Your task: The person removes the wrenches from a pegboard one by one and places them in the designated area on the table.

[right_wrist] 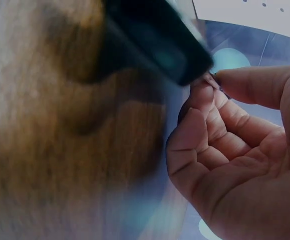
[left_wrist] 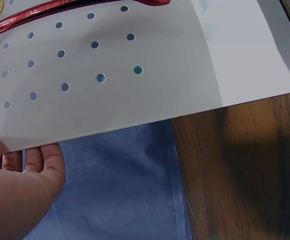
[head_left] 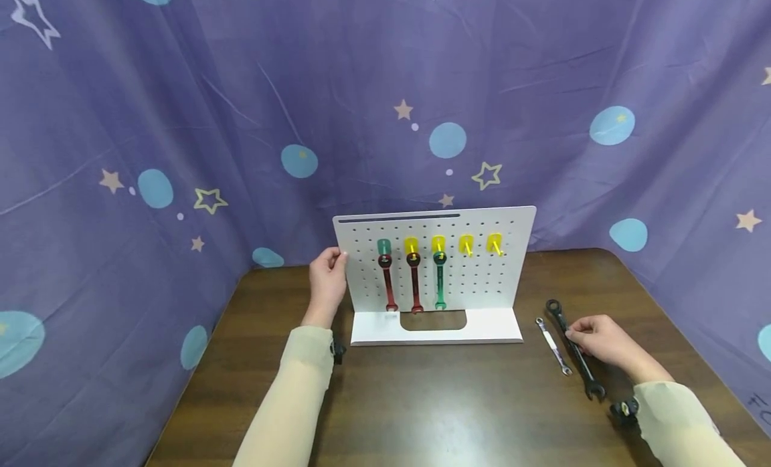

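At the left edge of a white pegboard (head_left: pixel 367 279), my left hand (head_left: pixel 327 279) grips the rim between thumb and fingers; the left wrist view shows the fingers (left_wrist: pixel 52 160) going behind the board (left_wrist: pixel 115 95). Out to the right, my right hand (head_left: pixel 602 346) pinches a black combination wrench (head_left: pixel 581 368) around the upper part of its shaft. In the right wrist view that wrench (right_wrist: pixel 157 37) is dark and blurred. Beside it on the table lies a smaller silver combination wrench (head_left: pixel 552 344), which no hand touches.
Two red wrenches (head_left: pixel 389 286) (head_left: pixel 415 286) and a green wrench (head_left: pixel 440 283) hang from the board's left hooks. Two yellow hooks (head_left: pixel 466 245) (head_left: pixel 495 243) hold nothing. The board stands on a brown wooden table (head_left: pixel 421 400), before a purple curtain (head_left: pixel 373 85).
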Demonstrator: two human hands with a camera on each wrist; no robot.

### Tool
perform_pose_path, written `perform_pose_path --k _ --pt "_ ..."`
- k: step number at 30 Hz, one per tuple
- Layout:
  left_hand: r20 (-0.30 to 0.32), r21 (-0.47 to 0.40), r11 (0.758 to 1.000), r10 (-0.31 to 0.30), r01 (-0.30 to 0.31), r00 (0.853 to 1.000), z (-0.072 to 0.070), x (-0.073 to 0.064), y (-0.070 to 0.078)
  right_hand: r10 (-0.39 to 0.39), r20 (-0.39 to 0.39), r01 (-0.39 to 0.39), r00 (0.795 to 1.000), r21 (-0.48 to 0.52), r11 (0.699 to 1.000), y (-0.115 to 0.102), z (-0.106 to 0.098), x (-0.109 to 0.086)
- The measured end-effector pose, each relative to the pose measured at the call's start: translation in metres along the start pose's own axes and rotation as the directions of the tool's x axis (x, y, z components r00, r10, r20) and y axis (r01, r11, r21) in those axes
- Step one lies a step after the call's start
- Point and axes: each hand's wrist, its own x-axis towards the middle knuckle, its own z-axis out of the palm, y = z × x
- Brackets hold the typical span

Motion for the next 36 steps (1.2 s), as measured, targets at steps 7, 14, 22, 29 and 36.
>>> perform_pose_path --k 7,14,22,29,36 --pt "0.002 0.003 1.0 0.004 -0.004 1.0 0.0001 0.0 0.0015 -0.003 -0.007 0.003 1.0 -0.033 0.999 -0.0019 -0.0015 0.0002" --pt "0.003 -0.002 1.0 -0.007 0.007 1.0 0.0002 0.0003 0.003 -0.01 -0.004 0.01 1.0 -0.046 0.999 -0.0028 0.0004 0.0003" --pt "0.014 0.017 0.999 -0.033 0.032 0.999 0.0008 0.0023 0.0038 0.015 -0.015 -0.016 1.0 -0.105 0.994 -0.0034 0.0029 0.0012" --pt "0.022 0.014 1.0 -0.027 0.027 0.999 0.0021 0.0041 0.0062 0.033 -0.029 -0.037 0.999 -0.136 0.99 -0.0026 0.0031 0.0027" --pt "0.026 0.011 0.999 -0.049 0.049 0.998 0.0004 0.0036 0.0044 0.039 -0.084 -0.054 0.996 -0.185 0.981 -0.0027 0.0056 0.0052"
